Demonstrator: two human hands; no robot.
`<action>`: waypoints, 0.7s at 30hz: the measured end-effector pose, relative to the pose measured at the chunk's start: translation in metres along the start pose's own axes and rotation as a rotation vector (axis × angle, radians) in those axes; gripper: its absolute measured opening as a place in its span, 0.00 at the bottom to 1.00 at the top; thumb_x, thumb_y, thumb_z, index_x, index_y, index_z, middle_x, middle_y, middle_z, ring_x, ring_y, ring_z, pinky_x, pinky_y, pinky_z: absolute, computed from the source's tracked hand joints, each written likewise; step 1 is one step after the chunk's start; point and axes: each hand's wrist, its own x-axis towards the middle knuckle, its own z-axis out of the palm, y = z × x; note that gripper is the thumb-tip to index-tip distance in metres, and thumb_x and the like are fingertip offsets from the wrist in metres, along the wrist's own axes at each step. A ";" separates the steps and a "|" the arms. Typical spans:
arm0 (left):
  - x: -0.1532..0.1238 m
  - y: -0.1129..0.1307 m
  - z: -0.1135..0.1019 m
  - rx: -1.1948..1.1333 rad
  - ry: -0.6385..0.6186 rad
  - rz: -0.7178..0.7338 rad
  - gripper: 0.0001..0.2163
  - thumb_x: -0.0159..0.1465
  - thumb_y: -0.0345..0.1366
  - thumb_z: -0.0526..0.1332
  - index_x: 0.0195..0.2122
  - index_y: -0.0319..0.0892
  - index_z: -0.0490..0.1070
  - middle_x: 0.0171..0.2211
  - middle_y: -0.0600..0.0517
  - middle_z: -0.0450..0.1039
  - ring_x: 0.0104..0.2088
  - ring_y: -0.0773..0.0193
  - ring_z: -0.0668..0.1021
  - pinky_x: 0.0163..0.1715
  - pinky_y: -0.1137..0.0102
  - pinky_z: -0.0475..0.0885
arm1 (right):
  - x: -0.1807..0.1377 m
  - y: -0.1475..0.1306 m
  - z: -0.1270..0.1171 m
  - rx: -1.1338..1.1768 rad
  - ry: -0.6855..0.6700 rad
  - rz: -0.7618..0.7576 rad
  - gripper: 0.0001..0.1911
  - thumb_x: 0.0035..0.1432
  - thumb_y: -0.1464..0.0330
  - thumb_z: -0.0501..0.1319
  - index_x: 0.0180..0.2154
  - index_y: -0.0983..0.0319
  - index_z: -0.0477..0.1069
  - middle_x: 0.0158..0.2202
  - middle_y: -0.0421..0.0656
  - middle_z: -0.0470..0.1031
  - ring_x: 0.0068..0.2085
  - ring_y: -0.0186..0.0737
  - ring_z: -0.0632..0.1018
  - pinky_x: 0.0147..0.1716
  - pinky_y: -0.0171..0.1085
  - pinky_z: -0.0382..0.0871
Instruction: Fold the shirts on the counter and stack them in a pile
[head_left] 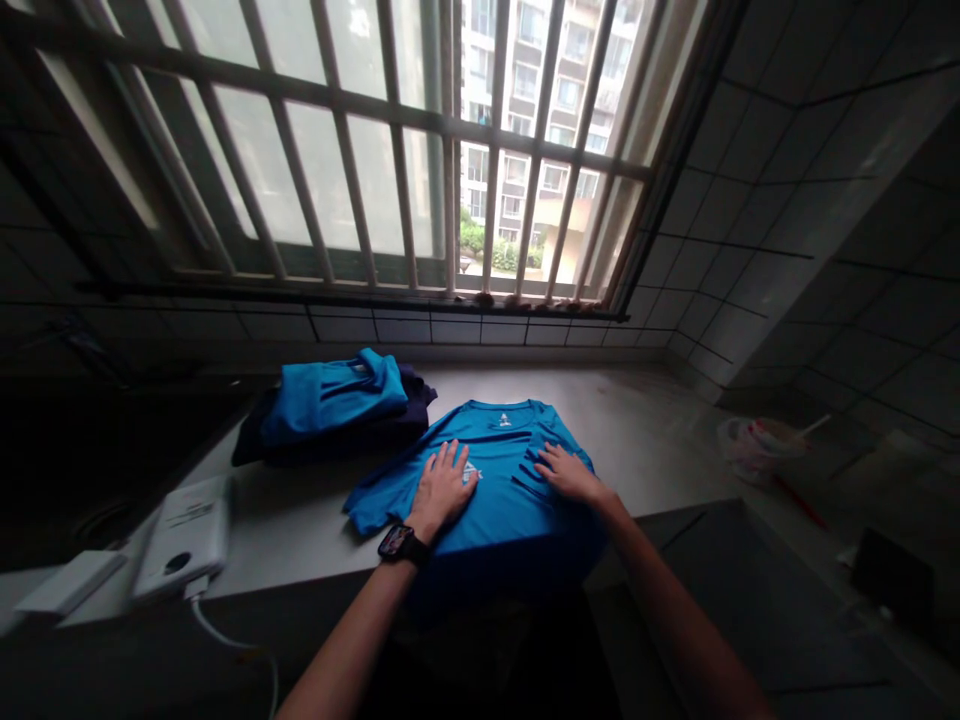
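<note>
A blue T-shirt lies spread on the counter with its neckline toward the window, and its lower part hangs over the front edge. My left hand, with a black watch on the wrist, rests flat on the shirt's chest beside a white logo, fingers outstretched. On the other side of the chest, my right hand lies on the fabric with its fingers extended, near some creases and dark stripes. Neither hand grips the cloth. The sleeve on the left is spread out on the counter.
Folded blue and dark clothes are stacked at the back left. A white power bank with a cable and a white box sit at the front left, near a dark sink. At the right is a plastic bag. A barred window stands behind.
</note>
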 end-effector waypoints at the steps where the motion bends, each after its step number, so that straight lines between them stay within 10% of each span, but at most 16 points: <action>1: 0.000 0.001 0.000 -0.002 -0.002 -0.007 0.26 0.71 0.42 0.51 0.68 0.37 0.63 0.70 0.37 0.58 0.71 0.45 0.60 0.66 0.49 0.60 | 0.000 0.000 0.011 -0.059 -0.013 0.018 0.33 0.70 0.53 0.50 0.70 0.62 0.58 0.74 0.50 0.49 0.74 0.54 0.51 0.70 0.56 0.45; 8: 0.005 -0.004 -0.014 -0.265 0.021 -0.099 0.24 0.69 0.40 0.54 0.65 0.38 0.65 0.67 0.39 0.65 0.67 0.49 0.67 0.66 0.54 0.63 | 0.010 -0.001 0.033 -0.231 0.109 0.110 0.35 0.73 0.52 0.41 0.73 0.62 0.49 0.75 0.49 0.45 0.74 0.50 0.49 0.70 0.54 0.44; 16: -0.048 -0.080 -0.056 -0.076 0.166 -0.517 0.20 0.64 0.39 0.59 0.54 0.36 0.73 0.53 0.36 0.73 0.54 0.44 0.75 0.55 0.55 0.71 | -0.001 0.010 0.047 -0.282 0.198 0.161 0.35 0.72 0.55 0.44 0.72 0.69 0.52 0.74 0.54 0.47 0.74 0.55 0.51 0.70 0.52 0.46; 21: -0.047 -0.106 -0.070 -0.388 0.041 -0.464 0.08 0.60 0.41 0.60 0.29 0.43 0.73 0.33 0.49 0.76 0.38 0.56 0.78 0.42 0.65 0.72 | -0.002 0.013 0.051 -0.277 0.213 0.149 0.35 0.72 0.55 0.44 0.71 0.69 0.53 0.74 0.55 0.48 0.73 0.55 0.53 0.69 0.54 0.47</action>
